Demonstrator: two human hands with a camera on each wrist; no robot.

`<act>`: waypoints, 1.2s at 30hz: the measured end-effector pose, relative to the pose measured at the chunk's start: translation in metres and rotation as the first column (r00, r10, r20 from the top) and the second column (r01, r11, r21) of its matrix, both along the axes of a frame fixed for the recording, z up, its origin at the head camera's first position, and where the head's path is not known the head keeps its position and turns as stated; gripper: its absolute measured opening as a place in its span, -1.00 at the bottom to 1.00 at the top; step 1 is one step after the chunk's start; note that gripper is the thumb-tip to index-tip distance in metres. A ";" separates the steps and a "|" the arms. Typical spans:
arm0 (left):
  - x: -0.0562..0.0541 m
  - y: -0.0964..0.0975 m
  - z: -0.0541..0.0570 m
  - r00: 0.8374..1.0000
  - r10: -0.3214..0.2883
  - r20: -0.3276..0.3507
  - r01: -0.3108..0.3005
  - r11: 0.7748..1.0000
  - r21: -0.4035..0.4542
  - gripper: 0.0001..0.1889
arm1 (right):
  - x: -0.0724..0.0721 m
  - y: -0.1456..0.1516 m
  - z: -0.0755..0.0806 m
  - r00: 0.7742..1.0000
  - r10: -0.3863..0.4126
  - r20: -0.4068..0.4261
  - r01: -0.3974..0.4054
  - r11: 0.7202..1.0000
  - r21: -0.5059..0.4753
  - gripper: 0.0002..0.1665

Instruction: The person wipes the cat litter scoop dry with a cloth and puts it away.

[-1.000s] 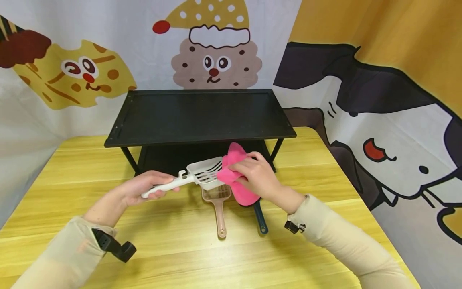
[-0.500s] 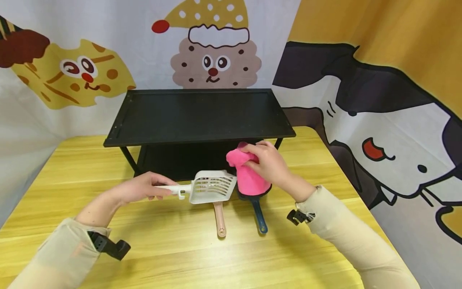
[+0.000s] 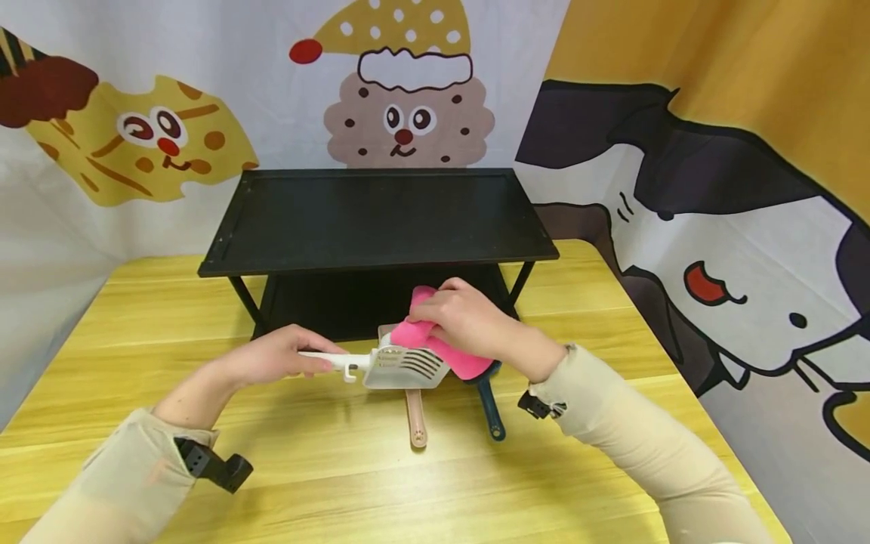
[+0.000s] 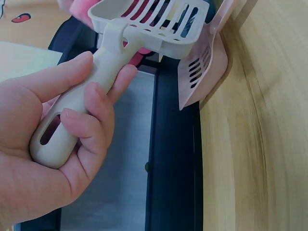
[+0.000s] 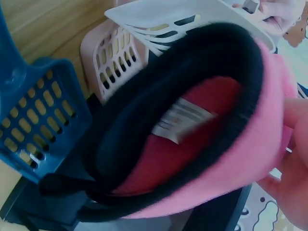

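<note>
My left hand [image 3: 282, 355] grips the handle of a white slotted litter scoop [image 3: 404, 372], raised over the table. Its fingers curl round the handle [image 4: 72, 113] in the left wrist view. A pink cloth pouch [image 3: 465, 359] with black trim hangs from my right hand [image 3: 469, 317], pinched between fingers and thumb. The right wrist view looks into its open mouth, where a white label [image 5: 182, 120] shows. The pouch overlaps the scoop's head; contact cannot be told. Below lie a pale pink litter scoop [image 3: 416, 423], partly hidden, and a dark blue one [image 3: 489, 412].
A low black two-tier shelf [image 3: 381, 219] stands at the back of the wooden table [image 3: 326, 468]. The heads of the two lying scoops reach its front edge. Behind hangs a printed cartoon curtain [image 3: 285, 113]. Each wrist wears a black camera [image 3: 214, 462].
The right hand moves the pouch off the scoop to the right, then back left over its head. The left hand lowers the white scoop and tilts it.
</note>
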State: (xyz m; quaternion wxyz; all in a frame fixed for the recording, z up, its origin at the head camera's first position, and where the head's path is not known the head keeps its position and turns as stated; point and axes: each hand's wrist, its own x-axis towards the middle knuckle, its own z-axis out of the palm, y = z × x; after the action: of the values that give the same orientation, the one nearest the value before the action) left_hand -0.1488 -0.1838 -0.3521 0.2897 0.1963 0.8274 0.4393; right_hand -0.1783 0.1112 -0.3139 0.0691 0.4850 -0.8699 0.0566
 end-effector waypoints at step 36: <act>-0.013 -0.003 0.010 0.995 -0.099 -0.011 0.100 0.992 0.082 -0.67 | -0.042 0.002 -0.008 0.535 0.037 0.844 0.324 0.914 -0.245 -0.65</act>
State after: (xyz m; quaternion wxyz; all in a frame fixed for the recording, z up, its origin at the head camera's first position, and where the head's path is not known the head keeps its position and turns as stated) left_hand -0.1618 -0.1869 -0.3424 0.3002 0.2505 0.7987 0.4573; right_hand -0.2201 0.1130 -0.3215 -0.2573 0.3018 -0.8067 0.4381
